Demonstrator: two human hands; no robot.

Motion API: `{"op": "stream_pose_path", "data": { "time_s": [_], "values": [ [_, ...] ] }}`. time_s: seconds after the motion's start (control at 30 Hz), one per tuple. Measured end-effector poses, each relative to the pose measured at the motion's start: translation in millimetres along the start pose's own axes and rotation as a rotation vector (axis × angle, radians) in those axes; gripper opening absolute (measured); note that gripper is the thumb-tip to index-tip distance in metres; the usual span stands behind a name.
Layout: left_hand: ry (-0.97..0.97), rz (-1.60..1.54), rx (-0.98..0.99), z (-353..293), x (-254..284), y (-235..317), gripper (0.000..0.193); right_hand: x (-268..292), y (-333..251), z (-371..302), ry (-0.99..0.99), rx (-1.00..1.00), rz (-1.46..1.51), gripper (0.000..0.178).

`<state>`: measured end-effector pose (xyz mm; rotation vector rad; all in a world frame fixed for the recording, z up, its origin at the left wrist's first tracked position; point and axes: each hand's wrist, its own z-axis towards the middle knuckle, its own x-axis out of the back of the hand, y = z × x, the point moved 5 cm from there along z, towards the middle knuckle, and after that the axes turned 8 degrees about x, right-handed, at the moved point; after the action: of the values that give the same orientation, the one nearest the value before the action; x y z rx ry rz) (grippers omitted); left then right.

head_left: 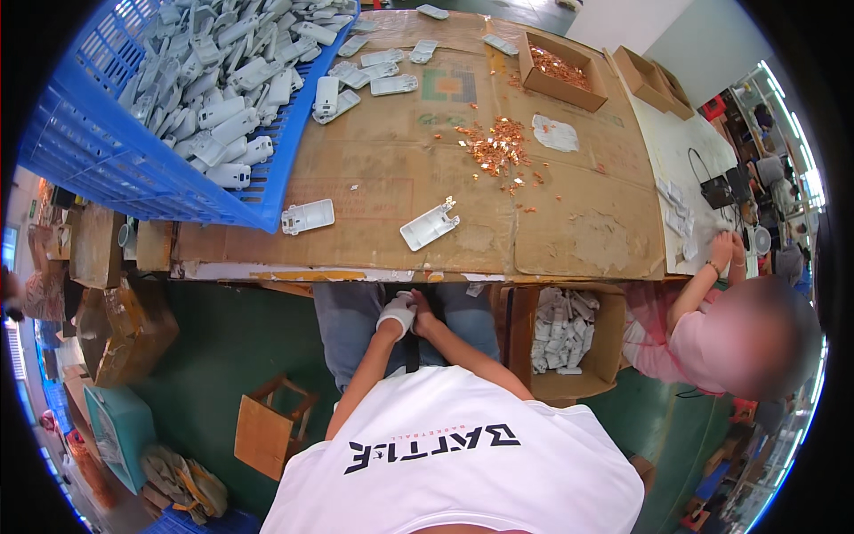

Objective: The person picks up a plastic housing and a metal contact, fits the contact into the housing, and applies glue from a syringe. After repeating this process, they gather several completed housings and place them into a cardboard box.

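Below the table's near edge, my two hands meet over my lap. A white glove covers my left hand (398, 313); my right hand (424, 317) is bare and lies against its inner side. The fingers of both are too small and overlapped to read, and anything between them is hidden. On the cardboard-covered tabletop (391, 187) beyond, the nearest pieces are a pale plastic casing (308, 216) and another casing (429, 224) with a jagged end. Farther back lies a loose heap of small copper-coloured metal parts (496, 147).
A blue plastic crate (116, 147) full of pale casings stands at left. A cardboard box (565, 71) of copper-coloured parts sits far right. Beside my legs is a carton (574, 383) of white pieces. A co-worker (712, 329) sits right; a wooden stool (267, 427) stands left.
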<state>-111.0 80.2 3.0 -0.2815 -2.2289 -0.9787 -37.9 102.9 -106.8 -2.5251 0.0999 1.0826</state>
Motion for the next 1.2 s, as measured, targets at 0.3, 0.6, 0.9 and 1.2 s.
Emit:
{"op": "stream_pose_path", "data": {
  "time_s": [0.3,0.6,0.9,1.2],
  "values": [
    [-0.087,-0.003,0.008,-3.3,4.1,3.0,0.039,-10.7,-11.5,-14.7,-0.026,0.101,-0.078,0.041],
    [0.095,0.282,0.208,-3.4,44.4,20.0,0.025,-30.9,-25.4,-29.7,-0.200,0.081,-0.038,0.046],
    [0.228,0.024,0.216,-15.3,46.2,3.3,0.015,-38.9,-15.7,-32.8,0.037,0.185,-0.339,0.034],
    [0.202,0.050,0.187,-24.2,38.8,13.8,0.016,-52.4,-30.0,-39.2,-0.101,0.252,-0.175,0.036]
  ]
}}
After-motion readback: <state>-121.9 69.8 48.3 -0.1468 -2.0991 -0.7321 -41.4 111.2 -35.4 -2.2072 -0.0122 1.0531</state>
